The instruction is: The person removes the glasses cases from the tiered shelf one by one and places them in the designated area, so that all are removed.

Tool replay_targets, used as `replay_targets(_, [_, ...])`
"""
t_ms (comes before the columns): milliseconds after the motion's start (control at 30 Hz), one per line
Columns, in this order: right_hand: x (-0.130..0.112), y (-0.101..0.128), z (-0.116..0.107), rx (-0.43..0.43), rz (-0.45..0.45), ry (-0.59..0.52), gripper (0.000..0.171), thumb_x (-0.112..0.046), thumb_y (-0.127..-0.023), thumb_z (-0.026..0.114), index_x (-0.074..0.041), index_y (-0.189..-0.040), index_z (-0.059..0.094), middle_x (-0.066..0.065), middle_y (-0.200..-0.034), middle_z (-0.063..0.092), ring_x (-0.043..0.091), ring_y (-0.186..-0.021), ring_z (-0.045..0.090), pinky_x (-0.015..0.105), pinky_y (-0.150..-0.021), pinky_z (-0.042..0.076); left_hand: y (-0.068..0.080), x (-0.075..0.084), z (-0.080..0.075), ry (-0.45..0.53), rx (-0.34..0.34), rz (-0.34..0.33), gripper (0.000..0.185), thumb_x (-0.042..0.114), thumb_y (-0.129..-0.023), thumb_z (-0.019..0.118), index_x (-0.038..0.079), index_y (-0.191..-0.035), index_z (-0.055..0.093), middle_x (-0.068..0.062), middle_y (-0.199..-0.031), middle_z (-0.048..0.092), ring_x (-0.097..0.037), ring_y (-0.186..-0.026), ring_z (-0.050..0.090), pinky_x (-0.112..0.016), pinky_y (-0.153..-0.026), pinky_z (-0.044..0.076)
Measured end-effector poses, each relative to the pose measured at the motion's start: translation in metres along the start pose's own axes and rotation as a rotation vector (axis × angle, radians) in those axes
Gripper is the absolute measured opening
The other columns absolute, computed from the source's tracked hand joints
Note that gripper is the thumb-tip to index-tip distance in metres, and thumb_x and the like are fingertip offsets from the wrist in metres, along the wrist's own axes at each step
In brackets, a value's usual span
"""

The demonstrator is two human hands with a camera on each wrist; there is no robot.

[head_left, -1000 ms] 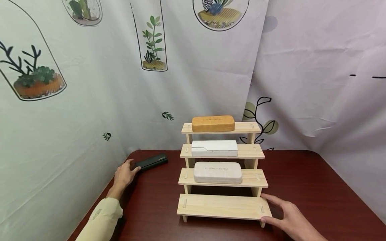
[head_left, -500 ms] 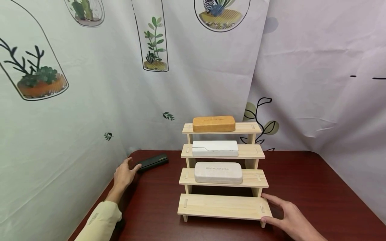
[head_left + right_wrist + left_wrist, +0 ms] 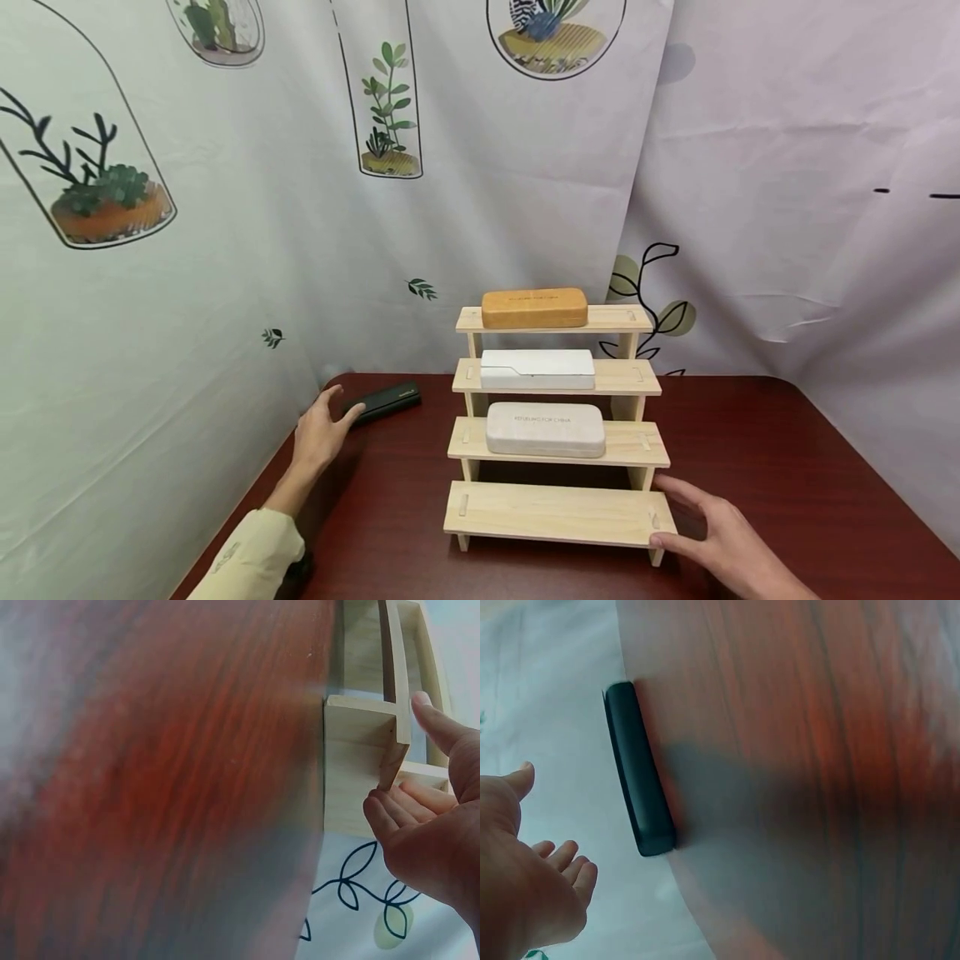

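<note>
At the table's back left lies a slim dark green glasses case (image 3: 386,402). My left hand (image 3: 318,433) is beside its near left end, thumb and fingers spread apart, and the thumb overlaps the case in the head view. In the left wrist view a gap shows between the hand (image 3: 536,870) and the glasses case (image 3: 641,769). A four-step wooden display stand (image 3: 558,510) stands at centre. Its lowest step is bare. My right hand (image 3: 723,537) holds that step's right end, thumb at the front corner, fingers behind; the right wrist view shows fingertips against the wood.
Upward on the stand's steps sit a cream glasses case (image 3: 545,431), a white glasses case (image 3: 537,371) and an orange-brown glasses case (image 3: 534,308). The dark red table (image 3: 757,450) meets a plant-printed cloth (image 3: 480,192) behind and at the left.
My left hand has moved slightly forward and right along the dark glasses case, thumb and fingers spreading wider. The case stays put. My right hand keeps its place at the stand.
</note>
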State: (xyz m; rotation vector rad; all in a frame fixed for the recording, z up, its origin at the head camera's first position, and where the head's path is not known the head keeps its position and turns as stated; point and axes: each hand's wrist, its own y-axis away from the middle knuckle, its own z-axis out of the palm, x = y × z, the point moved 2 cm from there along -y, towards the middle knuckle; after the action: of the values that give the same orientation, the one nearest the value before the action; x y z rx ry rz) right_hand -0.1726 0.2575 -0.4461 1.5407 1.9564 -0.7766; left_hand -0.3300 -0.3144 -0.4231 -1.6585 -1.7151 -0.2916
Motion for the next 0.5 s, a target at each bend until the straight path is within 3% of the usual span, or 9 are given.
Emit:
replay_targets(167, [0.0, 0.0, 0.0, -0.004, -0.005, -0.068, 0.083, -0.033, -0.087, 0.09, 0.009, -0.147, 0.053, 0.027, -0.145, 0.06, 0.043, -0.127, 0.064, 0.034, -0.093, 0.059, 0.007, 0.012, 0.003, 0.042, -0.005, 0.023, 0.071, 0.039, -0.105, 0.07, 0.004, -0.159, 0.043, -0.027, -0.152, 0.053, -0.045, -0.117, 0.06, -0.063, -0.1, 0.046])
replay_targets(333, [0.0, -0.001, -0.001, 0.025, -0.04, -0.106, 0.082, -0.028, -0.087, 0.09, 0.012, -0.147, 0.052, 0.031, -0.143, 0.06, 0.041, -0.122, 0.067, 0.031, -0.09, 0.06, 0.012, 0.024, 0.007, 0.08, 0.0, 0.068, 0.07, 0.043, -0.104, 0.07, 0.007, -0.159, 0.044, -0.022, -0.155, 0.053, -0.046, -0.132, 0.055, -0.064, -0.104, 0.045])
replay_targets(500, [0.0, -0.002, -0.002, 0.104, -0.087, -0.042, 0.077, -0.029, -0.085, 0.092, 0.008, -0.144, 0.057, 0.025, -0.138, 0.065, 0.033, -0.115, 0.072, 0.027, -0.086, 0.059, 0.019, 0.035, 0.01, 0.125, -0.036, 0.085, 0.074, 0.046, -0.104, 0.069, 0.009, -0.162, 0.041, -0.018, -0.161, 0.048, -0.042, -0.148, 0.043, -0.065, -0.114, 0.039])
